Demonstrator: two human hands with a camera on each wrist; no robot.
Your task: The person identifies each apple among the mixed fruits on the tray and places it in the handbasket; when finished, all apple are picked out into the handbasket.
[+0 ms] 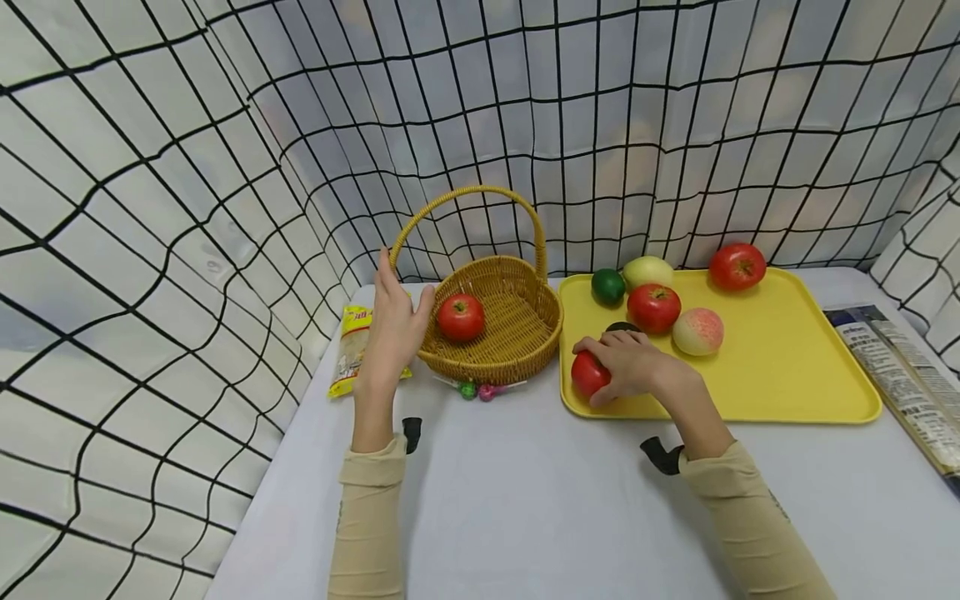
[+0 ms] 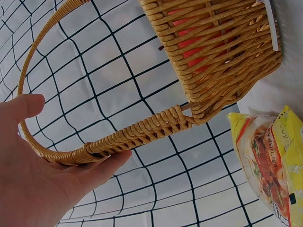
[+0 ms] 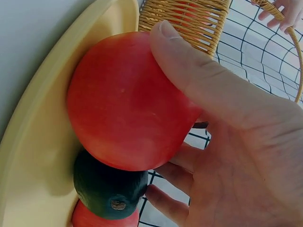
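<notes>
1. The right hand [image 1: 626,367] lies at the near left corner of the yellow tray [image 1: 787,392], its fingers [image 3: 189,75] curled over a red tomato [image 1: 588,372]. The right wrist view shows the thumb wrapped across the fruit's top and the other fingers underneath, a grip that looks firm enough to lift it.

2. That tomato sits on the tray floor just inside the rim, touching a dark avocado [image 3: 109,189] directly behind it; the avocado is almost hidden by the hand in the head view.

3. The left hand [image 1: 393,329] stands upright against the left side of the wicker basket [image 1: 517,333]. Its fingers are straight and relaxed, pressing near where the handle [image 2: 118,139] meets the rim rather than closing round it, which seems meant to keep the light basket from sliding.

4. The basket stands just beside the tray's left edge, so the way from tray to basket is short. One tomato in the basket [image 1: 461,317] already rests on its floor.

5. Farther back on the tray lie a lime [image 1: 607,286], a pale yellow-green fruit [image 1: 648,271], two more tomatoes [image 1: 654,307] and a peach [image 1: 697,331], loosely grouped.

6. On the table [image 1: 525,517] a yellow snack packet [image 1: 352,354] lies left of the basket, two wrapped lollipops [image 1: 476,390] lie in front of it, and a printed package [image 1: 900,375] runs along the right edge.
</notes>
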